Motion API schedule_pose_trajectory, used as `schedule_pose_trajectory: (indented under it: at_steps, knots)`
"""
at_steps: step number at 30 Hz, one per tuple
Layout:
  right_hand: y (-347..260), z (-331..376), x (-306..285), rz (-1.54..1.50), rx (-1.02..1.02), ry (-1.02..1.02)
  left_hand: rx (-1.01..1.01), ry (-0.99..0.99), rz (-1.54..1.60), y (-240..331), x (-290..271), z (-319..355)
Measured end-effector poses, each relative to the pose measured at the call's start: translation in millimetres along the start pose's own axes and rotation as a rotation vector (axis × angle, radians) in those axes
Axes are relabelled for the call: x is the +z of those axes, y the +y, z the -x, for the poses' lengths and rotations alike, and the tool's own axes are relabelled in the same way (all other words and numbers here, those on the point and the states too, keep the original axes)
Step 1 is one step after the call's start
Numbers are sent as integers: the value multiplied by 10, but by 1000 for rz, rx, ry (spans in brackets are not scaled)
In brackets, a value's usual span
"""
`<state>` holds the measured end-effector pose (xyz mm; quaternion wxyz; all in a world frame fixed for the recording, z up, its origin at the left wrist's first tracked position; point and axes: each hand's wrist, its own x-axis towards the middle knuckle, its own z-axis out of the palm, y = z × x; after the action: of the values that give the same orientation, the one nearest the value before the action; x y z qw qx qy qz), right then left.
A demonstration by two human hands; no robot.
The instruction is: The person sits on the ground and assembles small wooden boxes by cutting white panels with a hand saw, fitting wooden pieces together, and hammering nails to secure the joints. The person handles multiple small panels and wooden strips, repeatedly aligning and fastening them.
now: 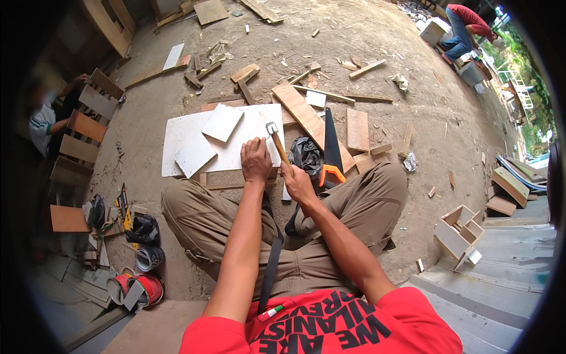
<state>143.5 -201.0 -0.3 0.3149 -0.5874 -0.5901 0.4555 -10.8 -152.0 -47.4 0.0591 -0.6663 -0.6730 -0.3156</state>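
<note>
My right hand (pixel 299 184) grips the wooden handle of a hammer (pixel 279 144), its metal head over the right part of a large white board (pixel 177 131). My left hand (pixel 256 160) lies on that board just left of the hammer, fingers stretched forward; whether anything small is under the fingertips is hidden. Two smaller white panels, one square (pixel 223 122) and one tilted (pixel 196 154), rest on the board. Right of the hammer are a black plastic bag (pixel 305 154) and a handsaw (pixel 332 144) with an orange handle.
Wood offcuts (pixel 357 130) and a long plank (pixel 303 115) lie beyond the board. Paint cans (pixel 150 289) stand at lower left, a small wooden box (pixel 460 236) at right. One person (pixel 44 121) is by boards at left; another (pixel 466 32) bends at far right.
</note>
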Motion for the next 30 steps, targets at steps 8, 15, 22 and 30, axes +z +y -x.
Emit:
schedule_pose_trajectory:
  at_steps: [8, 15, 22, 30]
  knots:
    - [83, -11, -2, -9, 32, -36, -4, -18, 9, 50, -1, -1]
    - [95, -21, 32, -33, 61, -33, 0, 16, 53, 42, -1, -7]
    - [144, -45, 64, 1, 12, -12, 6, -12, 33, -14, -2, 22]
    - [63, -43, -25, -74, 93, -52, 0, 34, 43, 29, -20, 8]
